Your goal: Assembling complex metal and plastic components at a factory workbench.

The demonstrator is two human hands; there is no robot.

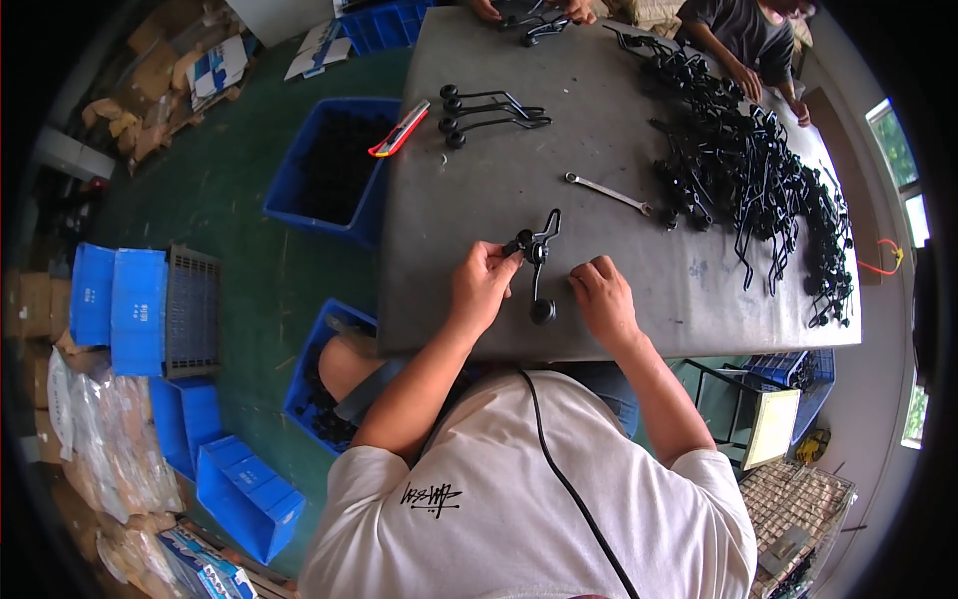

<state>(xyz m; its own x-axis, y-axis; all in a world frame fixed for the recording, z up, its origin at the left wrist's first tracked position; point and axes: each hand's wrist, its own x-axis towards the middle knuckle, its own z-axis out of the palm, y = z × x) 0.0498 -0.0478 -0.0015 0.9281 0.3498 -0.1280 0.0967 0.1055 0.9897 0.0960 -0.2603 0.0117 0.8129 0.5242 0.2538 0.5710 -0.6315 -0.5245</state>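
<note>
My left hand [484, 287] pinches one end of a black bent-rod part with round black rollers [540, 255] just above the grey table. The part's bent loop points away from me, and one roller hangs toward the table's near edge. My right hand [606, 301] is just right of the part, apart from it. Its fingers are drawn together, and whatever may be between them is too small to make out. Beyond my hands a metal combination wrench [609, 194] lies on the table. Several similar rod parts [494, 117] lie grouped at the far left.
A large tangled pile of black rod parts [753, 175] covers the table's right side. A red utility knife [400, 129] lies at the left edge. Blue bins [282, 185] with black pieces stand beside the table. Other people's hands [745, 80] are at the far side.
</note>
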